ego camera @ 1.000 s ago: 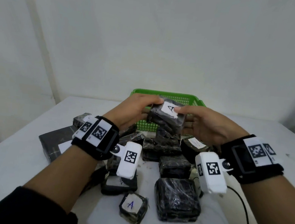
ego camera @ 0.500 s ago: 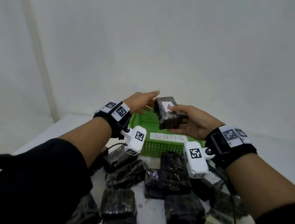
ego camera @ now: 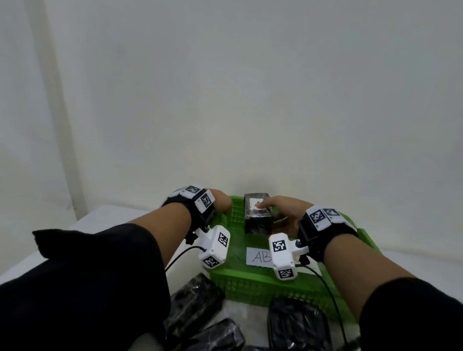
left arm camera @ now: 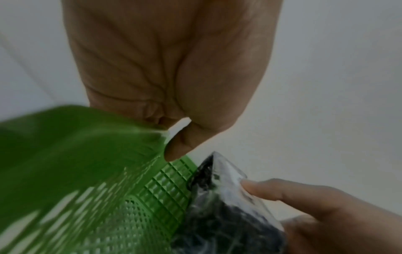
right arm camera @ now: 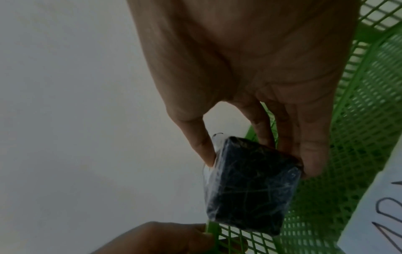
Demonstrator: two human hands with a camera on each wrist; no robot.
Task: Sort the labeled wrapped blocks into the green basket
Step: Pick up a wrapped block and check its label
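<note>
Right hand [ego camera: 285, 217]: a dark film-wrapped block [ego camera: 257, 217] is clamped between thumb and fingers [right arm camera: 313, 154]; the thumb is pressed to the face with the white label, the other fingers are set against the opposite face; the writing on the label cannot be read under the thumb.

Wrapped block: held upright above the far part of the green basket [ego camera: 246, 283], at the fingertips of the right hand and just to the right of the left thumb; whether its lower end touches the basket floor cannot be told.

Left hand [ego camera: 221, 201]: placed at the far-left corner of the basket; the rim is pinched between thumb and curled fingers, as seen in the right wrist view; the corner is seen directly under the thumb in the left wrist view.

Green basket: plastic mesh, set on the white bench [ego camera: 116, 219]; a white paper label [ego camera: 258, 257] with handwritten letters, "AB" legible, is seen inside it, nearer the wrists than the fingers.

Other wrapped blocks [ego camera: 195, 305]: several dark ones lie on the bench before the near wall of the basket, below the forearms and well behind both sets of fingers; no labels can be made out on them.
</note>
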